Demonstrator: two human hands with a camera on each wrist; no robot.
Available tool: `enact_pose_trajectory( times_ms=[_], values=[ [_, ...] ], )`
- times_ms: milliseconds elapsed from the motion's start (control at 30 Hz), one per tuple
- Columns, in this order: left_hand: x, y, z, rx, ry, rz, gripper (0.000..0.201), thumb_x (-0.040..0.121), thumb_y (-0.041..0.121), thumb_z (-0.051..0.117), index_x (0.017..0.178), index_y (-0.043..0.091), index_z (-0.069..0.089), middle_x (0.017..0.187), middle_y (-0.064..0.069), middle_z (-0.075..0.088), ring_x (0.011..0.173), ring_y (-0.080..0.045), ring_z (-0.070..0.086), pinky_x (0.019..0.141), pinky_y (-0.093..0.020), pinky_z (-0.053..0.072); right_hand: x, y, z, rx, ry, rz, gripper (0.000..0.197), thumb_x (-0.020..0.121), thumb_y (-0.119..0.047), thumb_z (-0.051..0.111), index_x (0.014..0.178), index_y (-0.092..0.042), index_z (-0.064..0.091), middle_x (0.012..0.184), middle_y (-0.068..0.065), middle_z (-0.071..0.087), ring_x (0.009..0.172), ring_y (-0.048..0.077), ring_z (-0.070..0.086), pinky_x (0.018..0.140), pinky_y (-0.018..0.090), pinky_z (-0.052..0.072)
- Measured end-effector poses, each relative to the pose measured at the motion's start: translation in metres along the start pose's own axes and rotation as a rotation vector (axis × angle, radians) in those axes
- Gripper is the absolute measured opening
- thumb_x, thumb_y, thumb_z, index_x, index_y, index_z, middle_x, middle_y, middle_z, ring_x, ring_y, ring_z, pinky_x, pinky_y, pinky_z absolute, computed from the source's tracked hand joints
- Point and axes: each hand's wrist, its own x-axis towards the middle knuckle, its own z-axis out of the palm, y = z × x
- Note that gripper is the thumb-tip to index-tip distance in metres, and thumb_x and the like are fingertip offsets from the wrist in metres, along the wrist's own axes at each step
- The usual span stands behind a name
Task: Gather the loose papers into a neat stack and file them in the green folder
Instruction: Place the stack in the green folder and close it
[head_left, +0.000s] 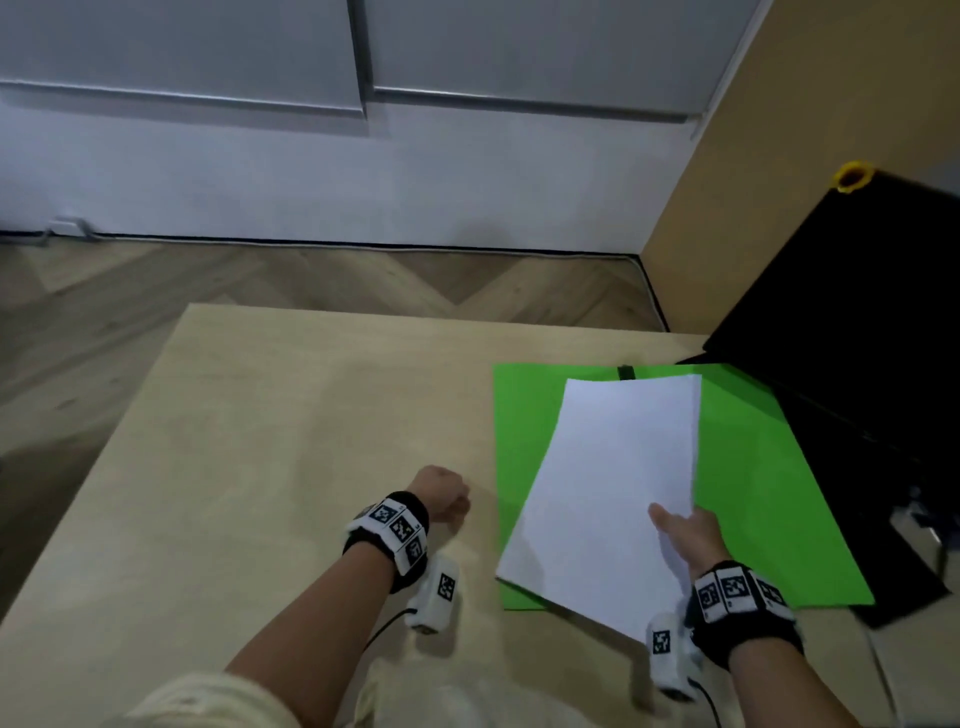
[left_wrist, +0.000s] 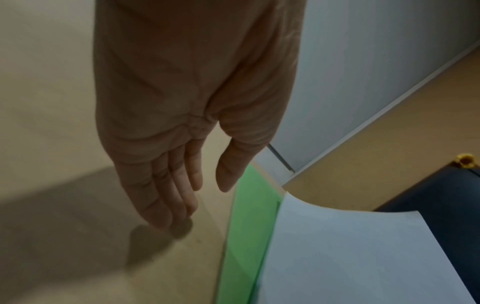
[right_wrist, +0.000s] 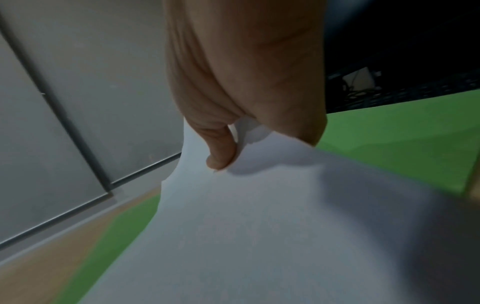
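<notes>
The green folder (head_left: 753, 493) lies open and flat at the right side of the wooden table (head_left: 285, 415). Over it, slanted and bowed, hangs a stack of white papers (head_left: 618, 488), its near corner sticking out past the folder's front edge. My right hand (head_left: 685, 535) pinches the stack's near right edge, thumb (right_wrist: 221, 152) on top and fingers hidden underneath. In the right wrist view the papers (right_wrist: 259, 236) curve above the folder (right_wrist: 402, 144). My left hand (head_left: 441, 491) is just left of the folder (left_wrist: 246, 226) and holds nothing, its straight fingers (left_wrist: 166, 205) pointing down to the tabletop.
A black object (head_left: 857, 322) with a yellow ring (head_left: 852, 176) stands against the table's right side and overlaps the folder's far right corner. A small black tab (head_left: 626, 371) sits at the folder's far edge. Wood floor and a white wall lie beyond the table.
</notes>
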Motion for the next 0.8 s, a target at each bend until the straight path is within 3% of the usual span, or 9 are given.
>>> enact_pose_trajectory(
  times_ms=[67, 133, 200, 267, 367, 500, 567, 667, 800],
  values=[
    [0.011, 0.0, 0.018, 0.035, 0.037, 0.01, 0.024, 0.089, -0.003, 0.05, 0.067, 0.007, 0.053, 0.058, -0.007, 0.06, 0.057, -0.021, 0.062, 0.052, -0.024, 0.053, 0.013, 0.009, -0.018, -0.042, 0.062, 0.046, 0.067, 0.088, -0.013, 0.065, 0.139, 0.017, 0.032, 0.149, 0.028, 0.036, 0.137, 0.038, 0.039, 0.111, 0.041, 0.033],
    [0.021, -0.002, 0.031, 0.058, 0.116, 0.054, 0.012, 0.083, -0.001, 0.053, 0.09, 0.003, 0.062, 0.088, -0.016, 0.066, 0.09, -0.031, 0.068, 0.082, -0.037, 0.058, 0.022, 0.015, -0.028, -0.089, 0.098, 0.089, 0.067, 0.088, -0.014, 0.065, 0.138, 0.017, 0.034, 0.148, 0.029, 0.037, 0.135, 0.04, 0.041, 0.11, 0.042, 0.034],
    [0.031, -0.004, 0.041, 0.069, 0.166, 0.058, 0.037, 0.079, 0.001, 0.053, 0.116, 0.003, 0.06, 0.11, -0.02, 0.066, 0.107, -0.035, 0.064, 0.094, -0.045, 0.054, 0.026, 0.019, -0.033, -0.13, 0.091, 0.12, 0.065, 0.088, -0.015, 0.065, 0.136, 0.019, 0.037, 0.146, 0.031, 0.039, 0.133, 0.042, 0.043, 0.109, 0.042, 0.036],
    [0.036, -0.004, 0.05, 0.07, 0.165, 0.062, 0.045, 0.078, 0.004, 0.056, 0.123, 0.002, 0.056, 0.116, -0.021, 0.064, 0.11, -0.037, 0.063, 0.095, -0.047, 0.054, 0.027, 0.021, -0.034, -0.145, 0.072, 0.147, 0.066, 0.088, -0.015, 0.065, 0.136, 0.019, 0.037, 0.146, 0.031, 0.039, 0.134, 0.041, 0.042, 0.109, 0.04, 0.035],
    [0.03, 0.001, 0.062, 0.061, 0.194, 0.074, 0.044, 0.078, 0.013, 0.066, 0.12, 0.003, 0.057, 0.115, -0.019, 0.063, 0.11, -0.035, 0.062, 0.094, -0.043, 0.054, 0.028, 0.022, -0.035, -0.144, 0.063, 0.157, 0.069, 0.088, -0.017, 0.065, 0.139, 0.017, 0.034, 0.149, 0.029, 0.035, 0.137, 0.041, 0.039, 0.111, 0.04, 0.033],
    [0.017, 0.005, 0.078, 0.112, 0.144, 0.127, 0.022, 0.089, 0.015, 0.06, 0.104, 0.0, 0.063, 0.095, -0.017, 0.062, 0.086, -0.027, 0.06, 0.08, -0.035, 0.05, 0.034, 0.027, -0.037, -0.111, 0.044, 0.15, 0.07, 0.088, -0.016, 0.065, 0.141, 0.016, 0.031, 0.151, 0.028, 0.033, 0.138, 0.04, 0.037, 0.113, 0.04, 0.031],
    [0.018, 0.003, 0.084, 0.149, 0.201, 0.183, 0.02, 0.093, 0.005, 0.05, 0.107, -0.002, 0.062, 0.101, -0.02, 0.064, 0.087, -0.026, 0.058, 0.083, -0.037, 0.049, 0.036, 0.03, -0.038, -0.069, 0.041, 0.13, 0.068, 0.089, -0.012, 0.063, 0.141, 0.016, 0.03, 0.151, 0.027, 0.032, 0.139, 0.039, 0.036, 0.113, 0.039, 0.029],
    [0.014, 0.002, 0.075, 0.178, 0.311, 0.235, 0.032, 0.094, 0.003, 0.042, 0.121, 0.0, 0.058, 0.117, -0.019, 0.066, 0.092, -0.029, 0.061, 0.08, -0.031, 0.046, 0.036, 0.032, -0.041, 0.047, 0.025, 0.083, 0.064, 0.089, -0.007, 0.062, 0.141, 0.015, 0.031, 0.15, 0.025, 0.034, 0.138, 0.037, 0.037, 0.112, 0.038, 0.029],
    [0.004, 0.008, 0.029, 0.172, 0.462, 0.265, 0.042, 0.093, 0.007, 0.041, 0.134, 0.005, 0.052, 0.127, -0.02, 0.063, 0.108, -0.036, 0.063, 0.095, -0.042, 0.051, 0.041, 0.037, -0.04, 0.131, -0.054, 0.058, 0.062, 0.085, -0.014, 0.069, 0.135, 0.012, 0.043, 0.14, 0.023, 0.05, 0.127, 0.036, 0.051, 0.107, 0.044, 0.038]
  ],
)
